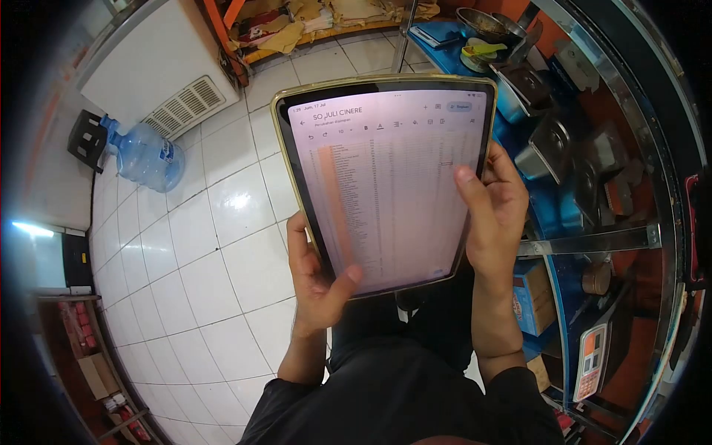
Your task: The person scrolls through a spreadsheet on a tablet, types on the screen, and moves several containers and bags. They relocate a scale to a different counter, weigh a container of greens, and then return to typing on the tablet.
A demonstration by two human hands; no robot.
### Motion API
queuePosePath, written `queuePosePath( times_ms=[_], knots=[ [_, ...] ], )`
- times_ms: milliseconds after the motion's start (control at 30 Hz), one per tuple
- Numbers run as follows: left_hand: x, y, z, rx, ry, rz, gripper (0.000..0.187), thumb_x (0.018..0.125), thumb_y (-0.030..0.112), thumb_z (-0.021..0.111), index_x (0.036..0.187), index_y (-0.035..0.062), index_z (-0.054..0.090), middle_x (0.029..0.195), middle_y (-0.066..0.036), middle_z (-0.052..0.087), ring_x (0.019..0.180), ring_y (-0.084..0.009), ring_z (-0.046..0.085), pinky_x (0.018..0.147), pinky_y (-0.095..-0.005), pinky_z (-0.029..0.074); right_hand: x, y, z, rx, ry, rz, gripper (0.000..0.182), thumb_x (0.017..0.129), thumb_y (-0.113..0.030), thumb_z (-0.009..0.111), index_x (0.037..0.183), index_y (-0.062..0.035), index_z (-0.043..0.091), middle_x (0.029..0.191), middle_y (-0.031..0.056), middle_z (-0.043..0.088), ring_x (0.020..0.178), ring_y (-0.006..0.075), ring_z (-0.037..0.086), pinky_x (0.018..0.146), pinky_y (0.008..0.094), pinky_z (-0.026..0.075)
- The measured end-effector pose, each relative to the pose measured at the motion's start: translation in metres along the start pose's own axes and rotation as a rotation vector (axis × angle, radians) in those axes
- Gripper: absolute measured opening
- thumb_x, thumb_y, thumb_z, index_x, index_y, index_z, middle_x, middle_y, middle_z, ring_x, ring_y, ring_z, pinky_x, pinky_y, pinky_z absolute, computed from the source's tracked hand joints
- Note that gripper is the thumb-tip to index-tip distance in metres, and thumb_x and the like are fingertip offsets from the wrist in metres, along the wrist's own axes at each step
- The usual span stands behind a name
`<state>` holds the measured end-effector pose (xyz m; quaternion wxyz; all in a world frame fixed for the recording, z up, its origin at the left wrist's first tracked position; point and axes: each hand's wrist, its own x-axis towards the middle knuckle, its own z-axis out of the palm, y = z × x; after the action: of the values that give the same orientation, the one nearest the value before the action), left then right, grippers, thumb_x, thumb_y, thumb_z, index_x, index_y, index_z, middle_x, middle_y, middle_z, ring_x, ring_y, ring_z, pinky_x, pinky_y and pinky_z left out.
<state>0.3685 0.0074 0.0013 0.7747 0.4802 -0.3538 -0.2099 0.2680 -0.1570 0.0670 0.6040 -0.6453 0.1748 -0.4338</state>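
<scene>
A tablet (pixel 415 215) in a clear yellowish case is held upright in front of me, its screen lit with a spreadsheet headed "SO JULI CINERE". My left hand (pixel 319 285) grips its lower left edge, thumb over the front and fingers behind. On the right edge, my right hand (pixel 498 208) is wrapped round the case, with its thumb over the screen near the right-hand columns. The tablet's back hides most of the fingers of both hands.
A blue water jug (pixel 152 156) lies on the white tiled floor (pixel 222 259) by a white appliance (pixel 159 67). To the right, a shelf holds metal containers (pixel 545 152), a blue box (pixel 530 300) and a scale (pixel 592 362). Flattened sacks (pixel 285 33) lie on an orange rack.
</scene>
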Motion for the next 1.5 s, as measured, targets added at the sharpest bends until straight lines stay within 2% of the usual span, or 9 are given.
queuePosePath(
  times_ms=[167, 333, 500, 533, 567, 800, 867, 1133, 1500],
  knots=[
    [0.003, 0.002, -0.005, -0.076, 0.033, -0.073, 0.069, 0.073, 0.012, 0.062, 0.131, 0.0032, 0.025, 0.113, -0.012, 0.051, 0.103, -0.0178, 0.053, 0.090, -0.0291, 0.041, -0.009, -0.003, -0.005, 0.124, -0.061, 0.067, 0.051, 0.085, -0.004, 0.060, 0.130, 0.0093, 0.038, 0.115, 0.0184, 0.057, 0.106, 0.0168, 0.056, 0.090, 0.0276, 0.043],
    [0.009, 0.005, -0.007, -0.174, 0.128, -0.128, 0.076, 0.073, 0.024, 0.060, 0.135, 0.0030, 0.022, 0.113, -0.015, 0.053, 0.104, -0.0195, 0.055, 0.090, -0.0297, 0.042, -0.036, 0.006, -0.016, -0.114, -0.335, 0.145, 0.090, 0.072, 0.001, 0.067, 0.143, 0.0049, 0.012, 0.138, 0.0185, 0.036, 0.127, 0.0245, 0.038, 0.105, 0.0352, 0.031],
    [0.015, 0.006, -0.008, -0.130, 0.150, -0.188, 0.081, 0.069, 0.033, 0.058, 0.135, 0.0027, 0.022, 0.120, -0.020, 0.048, 0.111, -0.0275, 0.053, 0.094, -0.0348, 0.041, -0.050, 0.010, -0.019, -0.162, -0.366, 0.184, 0.104, 0.064, -0.001, 0.073, 0.145, 0.0008, 0.007, 0.140, 0.0178, 0.032, 0.129, 0.0240, 0.035, 0.106, 0.0354, 0.029],
    [0.016, 0.008, -0.004, -0.095, 0.173, -0.173, 0.076, 0.072, 0.035, 0.056, 0.131, 0.0003, 0.025, 0.115, -0.019, 0.050, 0.106, -0.0260, 0.056, 0.087, -0.0329, 0.046, -0.050, 0.011, -0.019, -0.175, -0.340, 0.190, 0.106, 0.063, -0.002, 0.075, 0.145, 0.0001, 0.007, 0.140, 0.0176, 0.033, 0.129, 0.0238, 0.035, 0.105, 0.0354, 0.029],
    [0.016, 0.010, -0.001, -0.057, 0.195, -0.157, 0.072, 0.074, 0.038, 0.054, 0.128, -0.0020, 0.028, 0.109, -0.018, 0.051, 0.101, -0.0245, 0.059, 0.080, -0.0310, 0.051, -0.050, 0.010, -0.019, -0.172, -0.343, 0.194, 0.106, 0.063, -0.002, 0.075, 0.145, 0.0001, 0.007, 0.140, 0.0176, 0.033, 0.129, 0.0238, 0.035, 0.105, 0.0354, 0.029],
    [0.013, 0.009, -0.007, -0.020, 0.150, -0.168, 0.074, 0.072, 0.038, 0.054, 0.128, -0.0017, 0.029, 0.108, -0.018, 0.052, 0.100, -0.0239, 0.059, 0.081, -0.0300, 0.051, -0.051, 0.008, -0.019, -0.040, -0.316, 0.170, 0.094, 0.070, 0.002, 0.069, 0.143, 0.0044, 0.009, 0.136, 0.0191, 0.036, 0.127, 0.0232, 0.037, 0.105, 0.0349, 0.030],
    [0.011, 0.009, -0.007, -0.110, 0.109, -0.161, 0.078, 0.069, 0.027, 0.055, 0.136, 0.0027, 0.022, 0.120, -0.018, 0.048, 0.115, -0.0268, 0.050, 0.096, -0.0359, 0.041, -0.053, 0.008, -0.020, -0.018, -0.282, 0.165, 0.089, 0.072, 0.003, 0.065, 0.143, 0.0057, 0.011, 0.135, 0.0198, 0.037, 0.126, 0.0230, 0.038, 0.104, 0.0345, 0.030],
    [0.009, 0.012, -0.003, -0.068, 0.118, -0.066, 0.076, 0.067, 0.018, 0.057, 0.134, 0.0036, 0.024, 0.119, -0.015, 0.048, 0.116, -0.0252, 0.049, 0.099, -0.0370, 0.040, -0.048, -0.003, -0.011, 0.009, -0.198, 0.135, 0.061, 0.084, 0.001, 0.059, 0.135, 0.0079, 0.026, 0.123, 0.0183, 0.049, 0.115, 0.0186, 0.049, 0.098, 0.0299, 0.036],
    [0.011, 0.015, -0.005, -0.089, 0.108, -0.045, 0.075, 0.068, 0.014, 0.058, 0.134, 0.0043, 0.023, 0.115, -0.014, 0.052, 0.109, -0.0224, 0.054, 0.096, -0.0349, 0.042, -0.050, 0.000, -0.008, 0.047, -0.205, 0.130, 0.064, 0.082, 0.005, 0.057, 0.136, 0.0071, 0.024, 0.122, 0.0174, 0.050, 0.114, 0.0189, 0.049, 0.098, 0.0307, 0.037]
  ],
)
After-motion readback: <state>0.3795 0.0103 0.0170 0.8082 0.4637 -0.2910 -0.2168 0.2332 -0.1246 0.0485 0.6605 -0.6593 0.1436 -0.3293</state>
